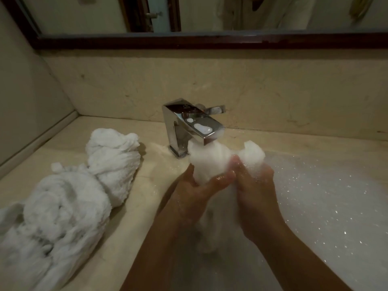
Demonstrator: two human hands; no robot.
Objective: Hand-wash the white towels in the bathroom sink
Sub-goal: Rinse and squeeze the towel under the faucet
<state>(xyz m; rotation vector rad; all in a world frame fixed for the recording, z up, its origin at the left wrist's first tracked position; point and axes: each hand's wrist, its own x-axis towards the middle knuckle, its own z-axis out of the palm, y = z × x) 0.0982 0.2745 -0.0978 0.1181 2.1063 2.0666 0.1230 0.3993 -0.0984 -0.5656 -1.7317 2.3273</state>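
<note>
The soaked, soapy white towel (204, 162) we are watching sits bunched right in the hands, its top rising just beyond the fingertips to a spot under the spout of the square chrome tap (190, 122). Its long axis runs toward us: from that bunch it hangs down between the two wrists into the glittering white suds (319, 202) below, though that lower length is blurred and we cannot tell where it ends. The left hand (199, 187) grips the left lobe, fingers curled round it; the right hand (254, 181), pressed against it side by side, clutches the right lobe. Neither is nearer; both are on the cloth, so we judge the next rub needs no reach. A heap of twisted white towels (63, 217) lies well to the left on the beige marble counter (147, 206), closer to the left hand.
</note>
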